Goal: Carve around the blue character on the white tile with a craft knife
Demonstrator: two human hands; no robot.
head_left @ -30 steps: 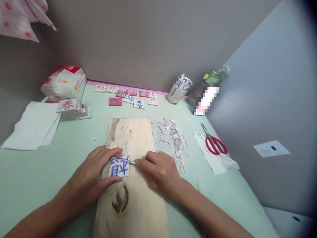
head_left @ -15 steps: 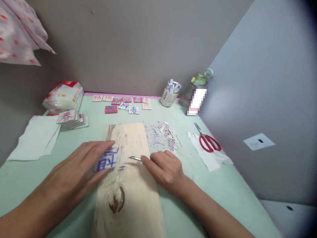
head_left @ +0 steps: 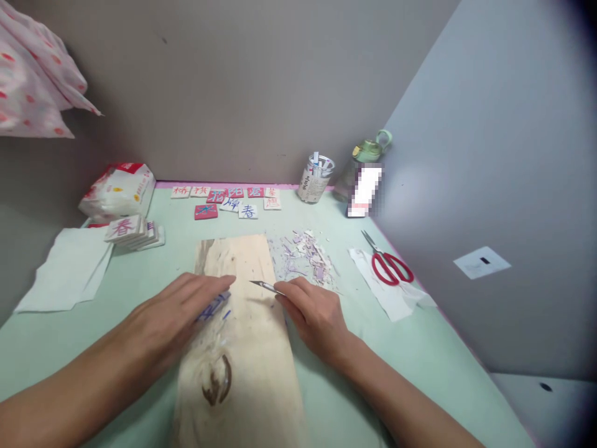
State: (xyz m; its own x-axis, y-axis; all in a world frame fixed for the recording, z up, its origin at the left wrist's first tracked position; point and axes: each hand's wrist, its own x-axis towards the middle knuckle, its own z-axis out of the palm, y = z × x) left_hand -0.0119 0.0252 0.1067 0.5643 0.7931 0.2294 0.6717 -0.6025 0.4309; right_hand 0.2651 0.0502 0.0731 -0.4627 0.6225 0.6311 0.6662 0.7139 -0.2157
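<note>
Left hand (head_left: 172,317) now covers the tile (head_left: 213,306).

Left hand (head_left: 175,317) palm down, fingers flat and pointing right, forearm in from lower left; right hand (head_left: 313,314) fingers pinched together, forearm in from lower right.

Home craft desk: carved tiles (head_left: 224,200), scissors (head_left: 389,266), shavings (head_left: 305,252).
</note>
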